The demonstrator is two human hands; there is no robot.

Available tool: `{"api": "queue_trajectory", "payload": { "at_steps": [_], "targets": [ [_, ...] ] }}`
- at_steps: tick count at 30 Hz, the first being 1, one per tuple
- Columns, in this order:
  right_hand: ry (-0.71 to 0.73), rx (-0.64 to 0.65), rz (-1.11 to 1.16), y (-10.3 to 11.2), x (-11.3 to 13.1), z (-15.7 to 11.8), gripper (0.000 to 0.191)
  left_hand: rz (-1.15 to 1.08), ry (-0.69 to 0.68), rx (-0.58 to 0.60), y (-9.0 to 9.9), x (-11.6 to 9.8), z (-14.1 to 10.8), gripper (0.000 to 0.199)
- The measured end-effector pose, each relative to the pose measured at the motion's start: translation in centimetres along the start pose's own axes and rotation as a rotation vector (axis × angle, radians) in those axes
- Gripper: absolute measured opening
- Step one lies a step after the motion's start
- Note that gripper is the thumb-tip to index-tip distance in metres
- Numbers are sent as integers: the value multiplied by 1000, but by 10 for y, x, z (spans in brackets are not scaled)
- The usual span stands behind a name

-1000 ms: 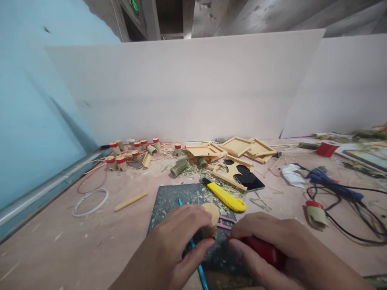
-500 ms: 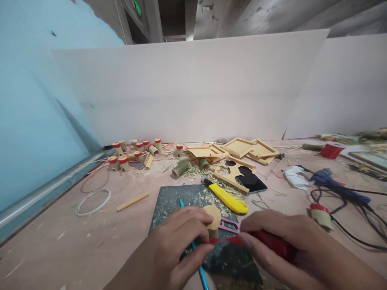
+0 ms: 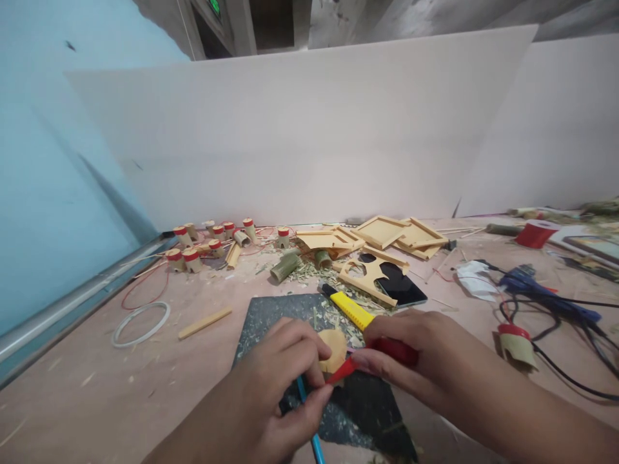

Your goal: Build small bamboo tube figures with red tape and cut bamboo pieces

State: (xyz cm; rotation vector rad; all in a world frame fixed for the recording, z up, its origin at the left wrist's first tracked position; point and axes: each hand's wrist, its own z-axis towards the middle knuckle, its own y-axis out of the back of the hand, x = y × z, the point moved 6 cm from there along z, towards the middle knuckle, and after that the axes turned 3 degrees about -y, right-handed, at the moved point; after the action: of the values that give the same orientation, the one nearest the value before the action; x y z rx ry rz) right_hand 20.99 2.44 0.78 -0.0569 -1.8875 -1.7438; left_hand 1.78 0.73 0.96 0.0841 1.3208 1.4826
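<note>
My left hand (image 3: 290, 380) is closed around a short bamboo piece topped by a pale round wooden disc (image 3: 333, 350), its thumb and fingers pressing the end of a red tape strip (image 3: 342, 372) to its side. The strip stretches across to my right hand (image 3: 399, 354), which is closed on its other part. In that palm is a rounded red object (image 3: 395, 350), mostly hidden. A sliver of a pink slotted piece shows by the right fingertips. Beneath both hands lies a dark cutting mat (image 3: 271, 316). A blue pencil (image 3: 316, 448) passes under my left hand.
A yellow utility knife (image 3: 351, 308) lies on the mat's far edge, close to my right hand. Behind it are a cut-out wooden panel (image 3: 360, 277), a phone (image 3: 403, 290) and bamboo shavings. Several red-banded bamboo pieces (image 3: 192, 260) stand left; cables (image 3: 546, 293) and a red-banded piece (image 3: 515, 345) lie right.
My right hand has moved left and closer to my left hand, partly covering the yellow knife. The red strip now slants upward from the disc's side, and the pink piece is mostly hidden.
</note>
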Motion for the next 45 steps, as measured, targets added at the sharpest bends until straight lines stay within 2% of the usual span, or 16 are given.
{"api": "queue_trajectory", "payload": {
  "at_steps": [7,16,23,27,31,34,38,41,45],
  "targets": [
    [-12,-9,14,-1,-3,4,28,6,36,29,1,-1,8,23],
    [-7,-41,33,-3,-6,0,29,42,2,-16,-3,-2,2,24],
    [122,-114,59,-5,-5,-18,28,33,-2,-32,0,-4,0,13],
    [205,-108,47,3,7,-24,24,31,49,-56,4,-3,6,21],
    [273,-205,61,18,14,-31,19,33,117,-52,10,-2,13,20],
    [316,-297,43,29,10,-41,20,26,117,-42,11,-1,15,16],
    [257,-403,1,40,-3,-53,27,36,121,-55,12,0,15,16],
    [221,-402,-28,41,-7,-56,35,29,129,-44,11,1,15,16],
    [215,-339,-43,37,-2,-53,35,35,67,45,9,-1,21,19]
  ]
}}
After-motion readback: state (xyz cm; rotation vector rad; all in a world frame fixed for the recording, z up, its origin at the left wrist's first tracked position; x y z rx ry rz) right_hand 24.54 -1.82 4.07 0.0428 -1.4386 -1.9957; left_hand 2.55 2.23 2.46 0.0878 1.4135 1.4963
